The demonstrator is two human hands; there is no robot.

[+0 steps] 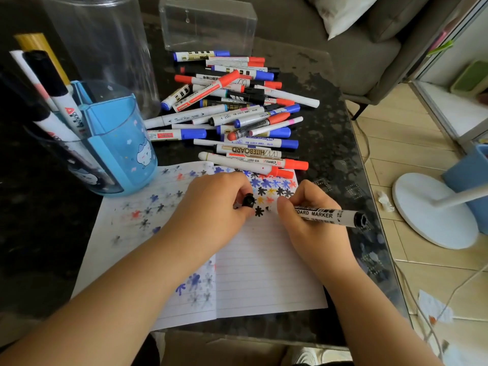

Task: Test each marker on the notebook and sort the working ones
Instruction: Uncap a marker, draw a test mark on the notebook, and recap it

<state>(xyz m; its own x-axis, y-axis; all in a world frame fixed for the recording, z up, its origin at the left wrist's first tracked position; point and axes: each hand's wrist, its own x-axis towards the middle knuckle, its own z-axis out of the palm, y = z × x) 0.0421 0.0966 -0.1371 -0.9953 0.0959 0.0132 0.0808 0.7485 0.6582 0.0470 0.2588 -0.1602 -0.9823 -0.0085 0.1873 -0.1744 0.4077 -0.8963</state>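
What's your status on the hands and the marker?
Right hand grips black marker, tip on notebook. Left hand holds its cap. Untested pile behind, nothing blocking.

Marker pile blocks beyond the notebook, blue holder crowds its left; lower page lies bare

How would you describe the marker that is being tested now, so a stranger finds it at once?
Start at the open notebook on the dark table. At its upper right, the right hand grips a white marker. Unlike the pile beyond, it is uncapped, tip on the page, printed "BOARD MARKER" in black.
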